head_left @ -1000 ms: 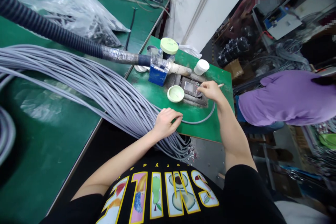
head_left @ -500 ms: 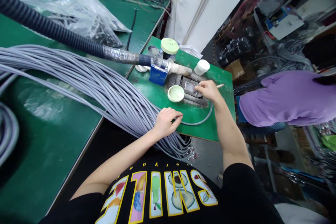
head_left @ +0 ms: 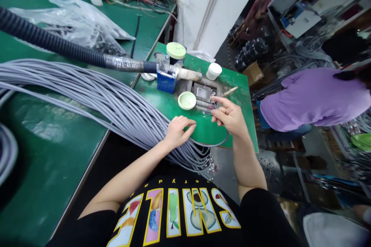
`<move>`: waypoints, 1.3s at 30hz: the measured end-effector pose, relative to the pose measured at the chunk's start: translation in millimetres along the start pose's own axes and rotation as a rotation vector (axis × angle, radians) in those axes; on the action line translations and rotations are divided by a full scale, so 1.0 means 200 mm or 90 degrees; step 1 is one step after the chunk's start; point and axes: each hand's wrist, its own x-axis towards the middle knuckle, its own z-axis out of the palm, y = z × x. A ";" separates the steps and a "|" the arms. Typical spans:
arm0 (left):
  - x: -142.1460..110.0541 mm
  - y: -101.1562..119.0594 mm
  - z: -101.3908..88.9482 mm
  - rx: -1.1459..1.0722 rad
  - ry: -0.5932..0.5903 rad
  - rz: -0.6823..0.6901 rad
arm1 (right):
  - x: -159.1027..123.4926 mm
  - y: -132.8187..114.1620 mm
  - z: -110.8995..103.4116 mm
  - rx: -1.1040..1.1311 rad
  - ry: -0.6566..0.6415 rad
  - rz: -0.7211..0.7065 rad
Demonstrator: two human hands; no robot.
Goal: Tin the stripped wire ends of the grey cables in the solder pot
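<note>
Wires [head_left: 206, 114] are fanning out of a grey cable [head_left: 213, 145] just below and to the right of the green dish [head_left: 187, 102], where a worker's right hand [head_left: 230, 116] is pinching that end between thumb and curled fingers, the hand mostly closed. The cable is looping below the dish toward the left hand [head_left: 179, 132], which is resting over the bundle [head_left: 116, 104] just under the dish, its fingers loosely bent and partly open; whether they are gripping anything cannot be told. Beside the dish, to its right, a shiny plate [head_left: 203, 93] is sitting in a sooty surround, with a stick [head_left: 230, 91] slanting farther right. Above the dish, a pipe [head_left: 189, 74] is pointing over the surround, a blue box [head_left: 166, 82] is standing to the left and a white tub [head_left: 213, 71] to the right. Well right of the dish, a person in purple [head_left: 315, 98] is leaning away.
</note>
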 end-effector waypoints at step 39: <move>0.02 0.32 0.02 -0.510 0.032 -0.286 | -0.39 0.11 0.10 -0.206 0.003 -0.077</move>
